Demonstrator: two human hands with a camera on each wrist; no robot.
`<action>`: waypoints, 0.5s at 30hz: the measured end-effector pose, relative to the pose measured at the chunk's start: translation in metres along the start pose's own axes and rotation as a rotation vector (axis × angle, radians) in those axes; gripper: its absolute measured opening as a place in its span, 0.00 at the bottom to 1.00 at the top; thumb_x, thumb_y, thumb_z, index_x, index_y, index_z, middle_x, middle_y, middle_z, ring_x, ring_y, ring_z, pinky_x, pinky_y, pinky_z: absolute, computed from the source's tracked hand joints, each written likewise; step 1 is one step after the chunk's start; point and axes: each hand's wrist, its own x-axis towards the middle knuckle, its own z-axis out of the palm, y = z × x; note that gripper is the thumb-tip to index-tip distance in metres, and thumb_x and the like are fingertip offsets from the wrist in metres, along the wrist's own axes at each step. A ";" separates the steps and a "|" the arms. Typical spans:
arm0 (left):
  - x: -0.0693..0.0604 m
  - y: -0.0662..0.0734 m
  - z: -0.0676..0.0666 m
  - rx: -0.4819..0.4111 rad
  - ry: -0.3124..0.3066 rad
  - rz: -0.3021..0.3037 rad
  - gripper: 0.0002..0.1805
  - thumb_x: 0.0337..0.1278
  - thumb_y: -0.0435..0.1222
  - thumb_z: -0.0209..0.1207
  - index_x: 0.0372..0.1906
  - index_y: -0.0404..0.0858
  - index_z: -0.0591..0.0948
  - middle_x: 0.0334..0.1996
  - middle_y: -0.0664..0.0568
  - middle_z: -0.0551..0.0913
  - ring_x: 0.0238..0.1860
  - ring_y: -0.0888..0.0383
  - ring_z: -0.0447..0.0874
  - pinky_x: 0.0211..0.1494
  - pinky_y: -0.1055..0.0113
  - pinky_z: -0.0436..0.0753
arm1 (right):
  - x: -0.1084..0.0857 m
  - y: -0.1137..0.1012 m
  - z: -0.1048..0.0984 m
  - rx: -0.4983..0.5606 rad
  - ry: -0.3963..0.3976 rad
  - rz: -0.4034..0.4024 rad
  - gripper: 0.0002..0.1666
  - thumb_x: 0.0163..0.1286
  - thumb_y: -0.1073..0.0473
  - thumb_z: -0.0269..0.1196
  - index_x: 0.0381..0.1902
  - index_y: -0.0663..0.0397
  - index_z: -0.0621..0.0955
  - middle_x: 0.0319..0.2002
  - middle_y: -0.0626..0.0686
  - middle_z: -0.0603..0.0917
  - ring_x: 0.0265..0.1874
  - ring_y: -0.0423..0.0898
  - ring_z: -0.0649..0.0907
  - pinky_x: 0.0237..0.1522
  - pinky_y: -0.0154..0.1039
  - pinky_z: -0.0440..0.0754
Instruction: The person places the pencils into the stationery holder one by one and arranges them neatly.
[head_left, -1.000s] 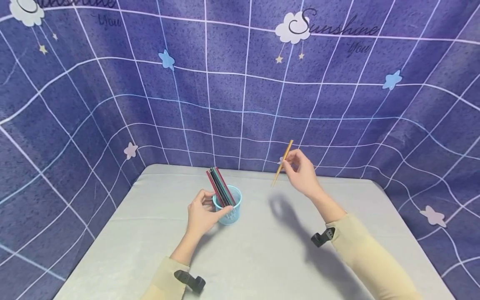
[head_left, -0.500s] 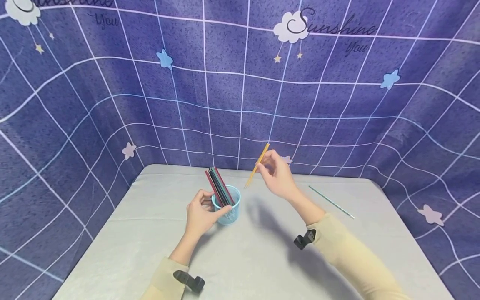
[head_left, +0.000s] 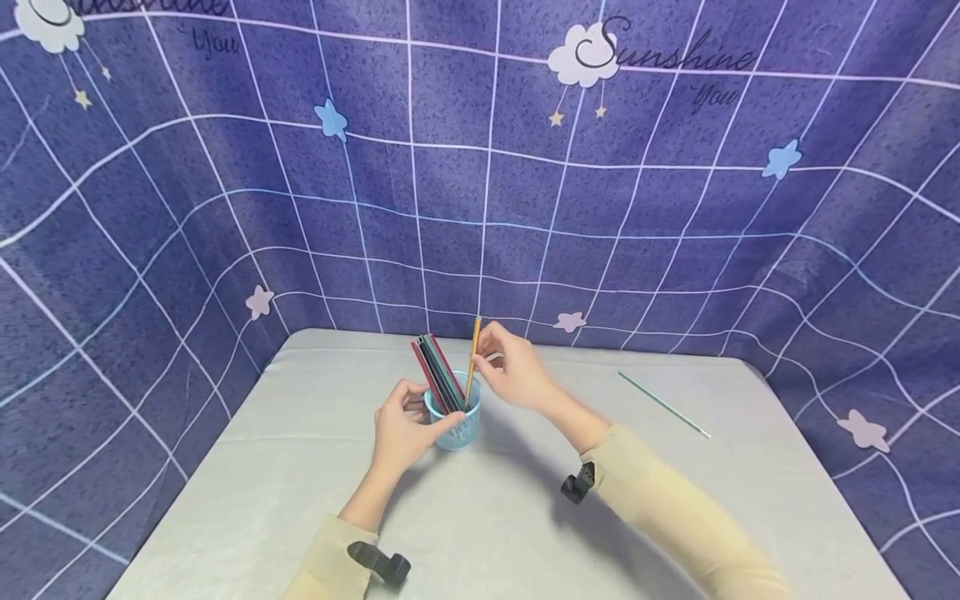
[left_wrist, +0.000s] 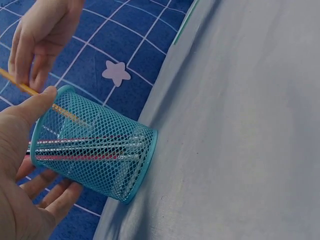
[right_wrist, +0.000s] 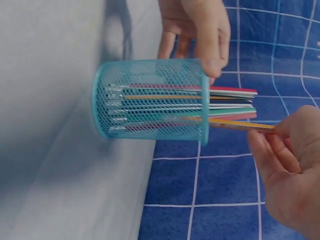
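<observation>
A light-blue mesh pen cup (head_left: pixel 459 435) stands on the grey-white cloth, and my left hand (head_left: pixel 405 432) holds it from the left, thumb across the near side of its rim. Several thin red, black and green sticks (head_left: pixel 437 375) lean leftward in it. My right hand (head_left: pixel 516 373) pinches a thin yellow stick (head_left: pixel 476 340) near its upper part. The lower end of the yellow stick (right_wrist: pixel 225 123) is inside the cup, as the right wrist view shows. In the left wrist view, the cup's mesh wall (left_wrist: pixel 100 150) lets the sticks show through.
One thin green stick (head_left: pixel 663 405) lies by itself on the right of the cloth-covered table (head_left: pixel 300 483). Behind and at both sides hangs a blue gridded curtain (head_left: pixel 450 183) with clouds and stars. Black wrist cameras are strapped over both sleeves.
My right hand has moved left and down with the yellow stick, whose lower end has entered the cup. The lone green stick, hidden at first, is now visible. My left hand has stayed put.
</observation>
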 end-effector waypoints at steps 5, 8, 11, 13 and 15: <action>-0.001 0.002 0.000 0.004 -0.008 -0.001 0.37 0.39 0.45 0.87 0.51 0.32 0.80 0.47 0.41 0.92 0.47 0.41 0.95 0.52 0.51 0.96 | 0.003 0.003 0.011 -0.141 -0.077 0.005 0.07 0.74 0.68 0.66 0.44 0.58 0.77 0.39 0.55 0.88 0.41 0.48 0.91 0.43 0.25 0.91; -0.001 0.004 -0.001 0.004 -0.012 -0.009 0.36 0.40 0.45 0.86 0.51 0.33 0.80 0.47 0.40 0.92 0.47 0.41 0.94 0.52 0.51 0.96 | 0.004 0.004 0.016 -0.170 -0.109 0.003 0.08 0.73 0.68 0.67 0.44 0.58 0.77 0.38 0.55 0.88 0.39 0.49 0.91 0.41 0.27 0.92; -0.001 0.004 -0.001 -0.006 -0.012 -0.016 0.36 0.40 0.45 0.87 0.50 0.33 0.80 0.47 0.40 0.92 0.47 0.41 0.94 0.52 0.50 0.95 | 0.004 0.005 0.022 -0.190 -0.123 -0.010 0.07 0.72 0.69 0.67 0.43 0.59 0.78 0.36 0.56 0.88 0.37 0.49 0.91 0.40 0.31 0.94; -0.001 0.003 -0.001 -0.008 -0.012 -0.015 0.36 0.40 0.45 0.86 0.50 0.33 0.79 0.47 0.40 0.92 0.47 0.41 0.94 0.52 0.50 0.96 | 0.004 0.006 0.025 -0.217 -0.125 -0.023 0.08 0.71 0.69 0.67 0.42 0.59 0.78 0.35 0.55 0.88 0.36 0.48 0.91 0.38 0.32 0.93; -0.001 0.003 -0.001 -0.011 -0.013 -0.015 0.36 0.40 0.45 0.87 0.50 0.32 0.79 0.47 0.40 0.92 0.46 0.42 0.95 0.52 0.50 0.95 | 0.003 0.006 0.028 -0.257 -0.123 -0.039 0.08 0.71 0.69 0.68 0.42 0.59 0.78 0.34 0.54 0.89 0.34 0.46 0.90 0.36 0.29 0.92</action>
